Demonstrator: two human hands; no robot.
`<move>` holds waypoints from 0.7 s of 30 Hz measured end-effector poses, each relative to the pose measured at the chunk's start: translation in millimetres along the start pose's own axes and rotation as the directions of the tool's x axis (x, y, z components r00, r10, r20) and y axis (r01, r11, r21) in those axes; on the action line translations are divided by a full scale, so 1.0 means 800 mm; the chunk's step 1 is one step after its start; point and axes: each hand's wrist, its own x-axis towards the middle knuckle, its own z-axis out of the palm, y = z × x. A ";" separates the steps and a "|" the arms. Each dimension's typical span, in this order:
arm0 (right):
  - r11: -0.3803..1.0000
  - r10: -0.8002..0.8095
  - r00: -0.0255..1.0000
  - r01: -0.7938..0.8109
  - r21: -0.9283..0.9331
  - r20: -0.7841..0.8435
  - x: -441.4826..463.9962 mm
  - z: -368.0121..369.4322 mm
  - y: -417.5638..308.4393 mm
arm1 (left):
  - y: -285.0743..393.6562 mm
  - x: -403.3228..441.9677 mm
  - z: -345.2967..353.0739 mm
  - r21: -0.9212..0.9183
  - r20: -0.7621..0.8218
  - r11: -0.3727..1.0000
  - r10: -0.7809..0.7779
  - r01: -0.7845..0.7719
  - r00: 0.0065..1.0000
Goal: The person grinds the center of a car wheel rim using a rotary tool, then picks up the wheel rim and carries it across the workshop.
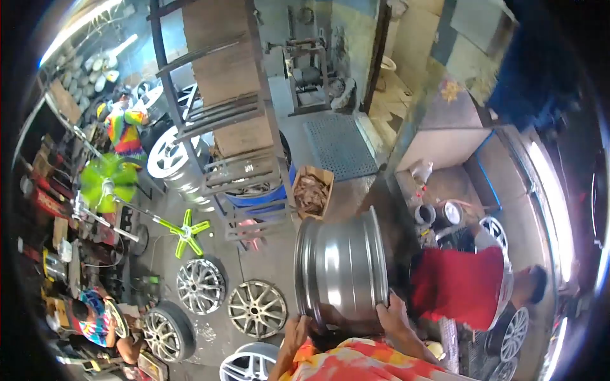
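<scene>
A shiny dark-silver wheel rim (340,267) is held up in front of my body, its barrel facing up toward me and its two flanges to the left and right. My left hand (297,330) is closed on the lower left flange. On the other side, my right hand (394,312) grips the lower right flange, thumb on the edge. The spoke face of this rim is not visible. Below and left of it, a bronze-coloured multi-spoke wheel (257,308) lies on the floor. A white wheel (249,363) lies close to my left forearm.
A person in red (457,286) bends close by on the right, near several wheels. Ahead stand a metal rack (251,184) and a cardboard box (313,190) of scraps. Left are a green fan (108,183), its star base (186,233), and two other people working.
</scene>
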 end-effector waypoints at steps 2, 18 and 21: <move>0.994 -0.067 0.998 0.066 -0.083 -0.004 0.057 -0.003 -0.005 | 0.038 0.034 0.001 -0.149 -0.034 0.978 -0.156 0.149 0.987; 0.999 -0.003 0.993 -0.003 -0.053 -0.116 0.397 -0.080 -0.096 | 0.171 0.422 -0.002 -0.194 0.092 0.979 0.077 -0.058 0.993; 0.995 -0.068 0.971 0.084 0.062 -0.228 0.446 -0.095 -0.046 | 0.132 0.495 0.045 -0.094 0.106 0.984 0.161 -0.151 0.981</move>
